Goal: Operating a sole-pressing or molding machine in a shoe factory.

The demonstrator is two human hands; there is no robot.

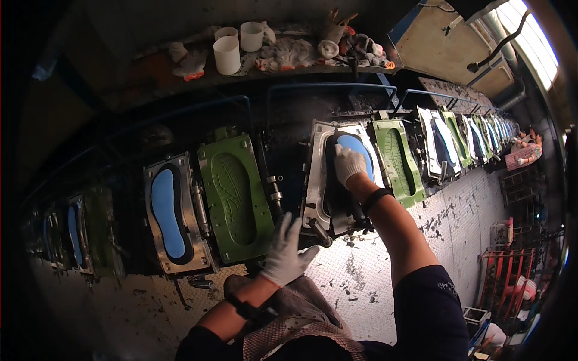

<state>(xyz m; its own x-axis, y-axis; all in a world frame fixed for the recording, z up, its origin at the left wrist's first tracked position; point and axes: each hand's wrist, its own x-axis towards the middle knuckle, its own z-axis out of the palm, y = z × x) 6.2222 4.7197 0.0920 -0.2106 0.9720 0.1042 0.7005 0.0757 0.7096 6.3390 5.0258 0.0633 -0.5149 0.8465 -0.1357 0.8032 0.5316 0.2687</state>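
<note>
Right hand [349,163], gloved, presses flat on the blue sole [356,147] seated in the open metal mould [317,174], gripping nothing. Left hand [286,249] hovers spread and empty near the green mould lid [233,195]. Risk: fingers pinched should a lid drop; sole could seat crooked.

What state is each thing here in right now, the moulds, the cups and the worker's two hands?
Metal mould: open, blue sole inside.
Right hand: gloved, pressing on that blue sole.
Left hand: gloved, fingers spread, holding nothing.
Green mould plate: open, tread pattern exposed.
Left mould: open, blue sole seated.
White cups: upright on the shelf.
</note>
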